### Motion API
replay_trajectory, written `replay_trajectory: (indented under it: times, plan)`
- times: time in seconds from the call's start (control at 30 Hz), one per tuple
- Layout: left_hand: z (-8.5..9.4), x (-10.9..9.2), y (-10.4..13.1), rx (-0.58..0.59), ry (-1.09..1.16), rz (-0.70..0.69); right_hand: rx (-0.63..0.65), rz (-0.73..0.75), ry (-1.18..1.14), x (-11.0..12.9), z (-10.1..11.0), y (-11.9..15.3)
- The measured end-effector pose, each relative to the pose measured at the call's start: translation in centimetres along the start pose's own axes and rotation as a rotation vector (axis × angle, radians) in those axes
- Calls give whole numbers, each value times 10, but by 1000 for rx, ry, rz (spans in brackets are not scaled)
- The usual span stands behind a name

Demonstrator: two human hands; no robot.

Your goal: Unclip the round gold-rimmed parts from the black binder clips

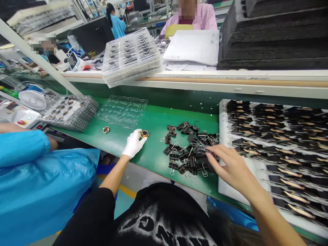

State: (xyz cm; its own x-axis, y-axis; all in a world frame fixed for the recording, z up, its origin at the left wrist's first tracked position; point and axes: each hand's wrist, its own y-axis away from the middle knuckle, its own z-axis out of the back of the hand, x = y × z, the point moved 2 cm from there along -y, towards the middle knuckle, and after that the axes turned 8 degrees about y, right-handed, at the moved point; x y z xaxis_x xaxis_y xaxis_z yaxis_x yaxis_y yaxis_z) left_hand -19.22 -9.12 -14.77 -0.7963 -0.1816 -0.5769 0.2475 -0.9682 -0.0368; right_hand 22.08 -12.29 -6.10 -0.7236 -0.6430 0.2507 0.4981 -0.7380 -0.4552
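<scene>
A: What is the largest thing there?

B: The green desk [156, 119]. At its right end is a white tray [223, 136] with rows of black binder clips clamped on curved pieces.

A: And next in size?

B: A clear empty-looking tray [123, 111] lies flat toward the left, and a loose heap of binder clips [176, 155] sits between the two trays.

A: How are the hands?

B: The right hand [229, 160], bare, is nearly closed, thumb and fingers pinching a dark piece [201, 150] over the heap's right side. The left hand [133, 142], in a white glove, is partly curled, its thumb and forefinger closed on the near-round gold-rimmed part [144, 134], just beyond the clear tray's near right corner.

A: Which way do those point?

B: The dark piece's longer side runs roughly left to right, one end toward the gloved hand. The gold-rimmed part is too round to show a clear long axis.

A: Anything smaller?

B: A similar part [106, 130] lies alone, left of the glove.
</scene>
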Motion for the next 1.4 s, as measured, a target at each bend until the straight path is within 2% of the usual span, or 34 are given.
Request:
replay_trajectory:
  times: [0.13, 0.27, 0.4, 0.57, 0.67, 0.8, 1.03, 1.27, 1.4]
  plan:
    - [0, -23, -16, 137, 15, -60, 106, -22, -137, 12, -7, -32]
    - [2, -44, -35, 300, 21, -135, 177, -56, -243, 5, -17, -58]
    - [-10, -70, -53, 400, -13, -243, 150, -169, -359, -7, -26, -79]
    - [-28, -93, -73, 431, -100, -376, 45, -412, -608, -17, -42, -85]
    - [-32, -95, -78, 416, -121, -413, 25, -504, -742, -21, -49, -80]
    - [-33, -92, -78, 379, -123, -441, 36, -552, -884, -23, -48, -74]
    - [-42, -84, -73, 311, -20, -423, 75, -592, -953, -21, -46, -75]
    - [-36, -78, -62, 388, 170, -457, 64, -618, -989, -25, -49, -74]
    - [-30, -81, -65, 385, 278, -370, 75, -602, -985, -27, -54, -72]
